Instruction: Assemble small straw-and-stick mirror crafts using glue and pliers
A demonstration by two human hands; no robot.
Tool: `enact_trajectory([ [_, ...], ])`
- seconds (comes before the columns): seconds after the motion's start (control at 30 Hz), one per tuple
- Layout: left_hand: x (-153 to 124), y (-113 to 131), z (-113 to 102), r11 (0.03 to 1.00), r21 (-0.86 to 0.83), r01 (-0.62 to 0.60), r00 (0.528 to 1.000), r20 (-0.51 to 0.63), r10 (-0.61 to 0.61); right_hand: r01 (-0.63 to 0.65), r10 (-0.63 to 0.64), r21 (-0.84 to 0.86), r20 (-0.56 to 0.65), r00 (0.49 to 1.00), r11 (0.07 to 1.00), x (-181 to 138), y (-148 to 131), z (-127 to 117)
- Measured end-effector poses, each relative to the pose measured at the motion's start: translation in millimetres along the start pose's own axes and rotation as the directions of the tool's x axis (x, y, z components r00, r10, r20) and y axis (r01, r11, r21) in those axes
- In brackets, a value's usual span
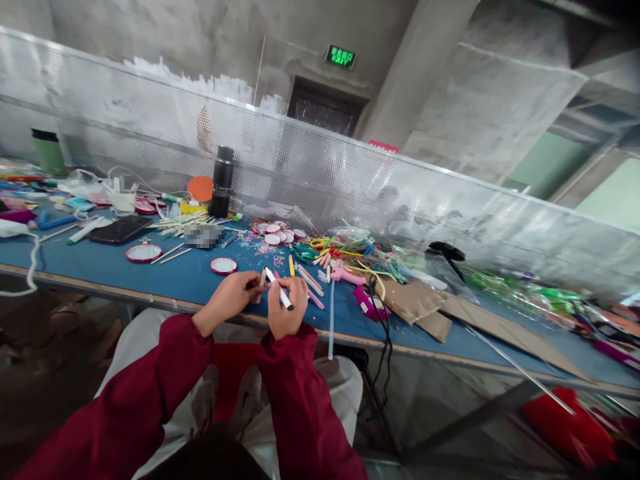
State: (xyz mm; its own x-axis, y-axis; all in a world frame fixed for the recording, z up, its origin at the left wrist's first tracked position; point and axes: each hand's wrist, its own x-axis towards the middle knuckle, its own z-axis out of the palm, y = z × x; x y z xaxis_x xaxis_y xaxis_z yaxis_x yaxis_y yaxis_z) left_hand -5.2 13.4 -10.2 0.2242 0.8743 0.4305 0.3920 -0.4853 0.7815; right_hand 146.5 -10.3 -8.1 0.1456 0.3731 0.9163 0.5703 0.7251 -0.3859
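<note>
Both my hands meet over the near edge of the blue table (165,277), in dark red sleeves. My right hand (286,308) is closed round a white pen-like stick with a black tip (281,292), which slants down to the right. My left hand (235,297) is closed in a pinch at the stick's upper end, and a short pale stick (262,279) shows at its fingertips. Several loose pink, white and yellow sticks (309,279) lie on the table just beyond my hands.
Round red-rimmed discs (223,265) lie left of my hands, more (277,235) farther back. A black flask (222,181), an orange lid (201,189) and a phone (120,229) stand at left. Colourful clutter, cardboard (415,300) and a black cable (383,320) sit right. A perforated metal screen (350,180) backs the table.
</note>
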Motion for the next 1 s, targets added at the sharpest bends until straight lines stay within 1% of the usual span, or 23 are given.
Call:
enact_trajectory([
  [0.2,0.9,-1.3,0.7,1.000,0.007,0.001,1.000,-0.001,-0.001,0.000,0.000,0.005,0.014,1.000,1.000,0.2,-0.2,-0.5],
  [0.43,1.1,-2.1,0.6,1.000,0.028,0.002,1.000,0.024,-0.002,-0.003,0.003,0.000,0.017,1.000,1.000,0.3,-0.1,-0.2],
  [0.67,0.0,-0.3,0.0,1.000,0.026,-0.016,1.000,0.003,0.015,-0.009,0.009,0.011,0.005,1.000,1.000,1.0,-1.1,-0.2],
  [1.0,1.5,-4.7,0.8,0.999,0.034,-0.011,1.000,0.027,0.010,-0.021,0.021,0.003,-0.017,1.000,1.000,-1.3,2.7,1.2],
])
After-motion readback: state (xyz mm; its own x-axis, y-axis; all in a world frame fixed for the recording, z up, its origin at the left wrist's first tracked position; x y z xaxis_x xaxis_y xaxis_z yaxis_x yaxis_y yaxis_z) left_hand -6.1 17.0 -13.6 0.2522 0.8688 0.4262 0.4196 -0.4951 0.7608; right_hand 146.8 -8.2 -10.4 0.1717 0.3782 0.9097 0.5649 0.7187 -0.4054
